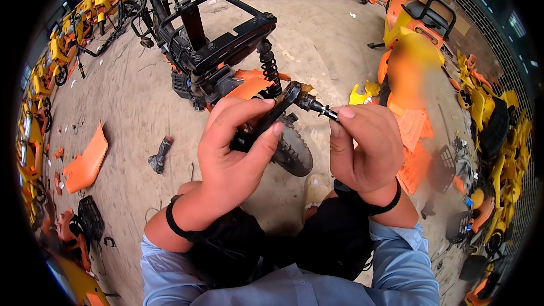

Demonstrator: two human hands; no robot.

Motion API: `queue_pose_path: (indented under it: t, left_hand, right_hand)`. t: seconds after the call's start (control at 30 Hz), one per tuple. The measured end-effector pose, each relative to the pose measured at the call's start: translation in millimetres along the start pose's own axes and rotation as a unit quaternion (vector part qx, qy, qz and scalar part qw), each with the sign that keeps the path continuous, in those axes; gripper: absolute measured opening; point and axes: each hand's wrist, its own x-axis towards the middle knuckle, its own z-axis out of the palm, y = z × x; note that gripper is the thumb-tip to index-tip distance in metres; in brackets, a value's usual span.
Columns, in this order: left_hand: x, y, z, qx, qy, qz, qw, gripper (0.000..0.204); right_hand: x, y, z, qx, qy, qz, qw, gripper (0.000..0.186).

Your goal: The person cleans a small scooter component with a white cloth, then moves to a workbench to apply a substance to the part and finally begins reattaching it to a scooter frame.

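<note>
My left hand (235, 150) pinches a black bar with a rounded head (290, 95) between thumb and fingers; it looks like a ratchet wrench. A dark ribbed shaft with a silver end (324, 110) sticks out sideways from that head. My right hand (368, 144) closes thumb and forefinger on the silver end. Just beyond both hands stands a stripped scooter frame (229, 45), with a black coil-spring shock absorber (268, 65) and a rear wheel (294, 150) partly hidden behind my left hand and the bar.
A dark drill-like tool (160, 154) lies on the floor to the left, near an orange body panel (88, 158). Yellow and orange scooters (419, 14) stand at the back and along the left. Yellow panels (504, 175) pile up at the right wall, with orange pieces (413, 161) closer in.
</note>
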Motion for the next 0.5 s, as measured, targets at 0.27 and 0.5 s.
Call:
queue_pose_path:
  t: [0.27, 0.5]
  left_hand:
    - [-2.1, -1.4, 0.4, -0.009, 0.006, -0.006, 1.000, 0.035]
    - [-3.9, 4.7, 2.6, -0.158, 0.011, -0.147, 0.976, 0.035]
  right_hand:
    - [-1.4, -1.9, -5.5, -0.047, 0.006, -0.016, 0.999, 0.039]
    - [2.9, -2.3, -13.3, -0.063, 0.022, -0.009, 0.998, 0.034]
